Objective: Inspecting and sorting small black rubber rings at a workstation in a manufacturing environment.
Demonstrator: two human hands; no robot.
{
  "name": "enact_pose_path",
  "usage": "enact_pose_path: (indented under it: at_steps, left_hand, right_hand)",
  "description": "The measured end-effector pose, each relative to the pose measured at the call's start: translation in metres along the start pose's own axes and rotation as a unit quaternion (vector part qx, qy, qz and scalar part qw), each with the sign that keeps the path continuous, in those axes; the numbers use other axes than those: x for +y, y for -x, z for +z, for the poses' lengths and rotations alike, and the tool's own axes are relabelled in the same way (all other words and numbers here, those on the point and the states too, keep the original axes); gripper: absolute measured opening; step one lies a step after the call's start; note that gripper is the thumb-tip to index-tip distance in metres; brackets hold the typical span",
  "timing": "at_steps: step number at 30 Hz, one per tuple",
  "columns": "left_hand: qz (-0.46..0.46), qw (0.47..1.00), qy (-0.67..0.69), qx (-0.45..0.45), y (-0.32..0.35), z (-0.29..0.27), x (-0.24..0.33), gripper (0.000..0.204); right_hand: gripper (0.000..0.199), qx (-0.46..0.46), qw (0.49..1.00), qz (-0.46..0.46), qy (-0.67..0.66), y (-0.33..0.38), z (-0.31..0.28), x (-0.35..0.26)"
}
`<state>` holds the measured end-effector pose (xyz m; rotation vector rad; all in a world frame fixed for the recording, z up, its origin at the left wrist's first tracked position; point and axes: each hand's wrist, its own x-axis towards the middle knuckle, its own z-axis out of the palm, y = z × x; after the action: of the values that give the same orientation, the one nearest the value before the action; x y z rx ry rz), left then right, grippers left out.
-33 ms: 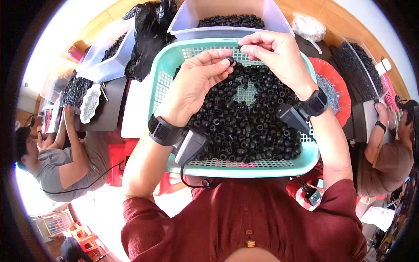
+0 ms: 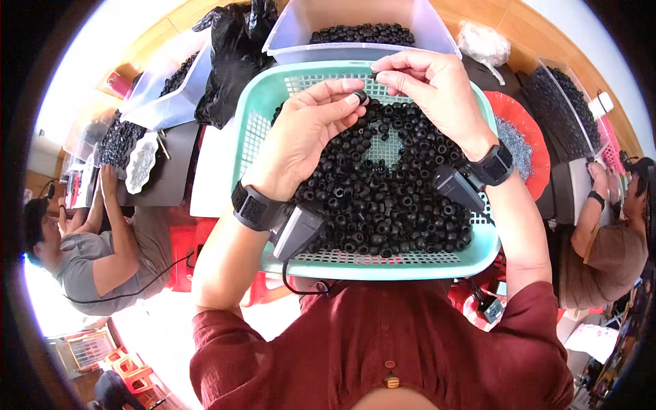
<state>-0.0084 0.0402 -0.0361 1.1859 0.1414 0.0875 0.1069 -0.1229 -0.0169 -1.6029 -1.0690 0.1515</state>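
Observation:
A teal plastic basket [image 2: 260, 123] sits in front of me, holding a heap of small black ring-shaped parts [image 2: 389, 198]. My left hand [image 2: 301, 137] hovers over the heap's far side and pinches one black ring [image 2: 360, 96] between thumb and fingertips. My right hand [image 2: 437, 96] is just beside it near the basket's far rim, fingers closed on another small black part [image 2: 375, 71]. The two hands' fingertips nearly meet. Each wrist carries a black band with a black box-shaped device.
Behind the basket stands a clear tub [image 2: 294, 27] of more black rings, with a black plastic bag [image 2: 232, 55] to its left. A red tray [image 2: 540, 116] of small grey parts lies at right. Other people sit at left [image 2: 89, 253] and right [image 2: 615, 232].

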Motion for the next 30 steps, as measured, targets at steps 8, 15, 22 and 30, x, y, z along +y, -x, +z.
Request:
enact_pose_path:
  at_steps: [8, 15, 22, 30]
  left_hand:
    - [0.014, 1.000, 0.010, -0.015, -0.001, 0.005, 0.004, 0.026]
    - [0.005, 0.999, 0.020, -0.032, -0.006, -0.007, 0.006, 0.027]
    - [0.012, 0.999, 0.034, -0.023, -0.009, -0.006, 0.004, 0.023]
    - [-0.022, 0.995, 0.072, -0.066, -0.009, -0.012, 0.003, 0.026]
  right_hand:
    - [0.015, 0.029, 0.998, -0.063, 0.010, -0.002, -0.003, 0.011]
    - [0.019, -0.150, 0.970, 0.054, 0.181, -0.001, -0.010, 0.029]
    - [0.010, -0.174, 0.910, 0.041, 0.375, 0.004, -0.004, 0.043]
    - [0.003, -0.221, 0.856, 0.056, 0.465, 0.015, 0.023, 0.052]
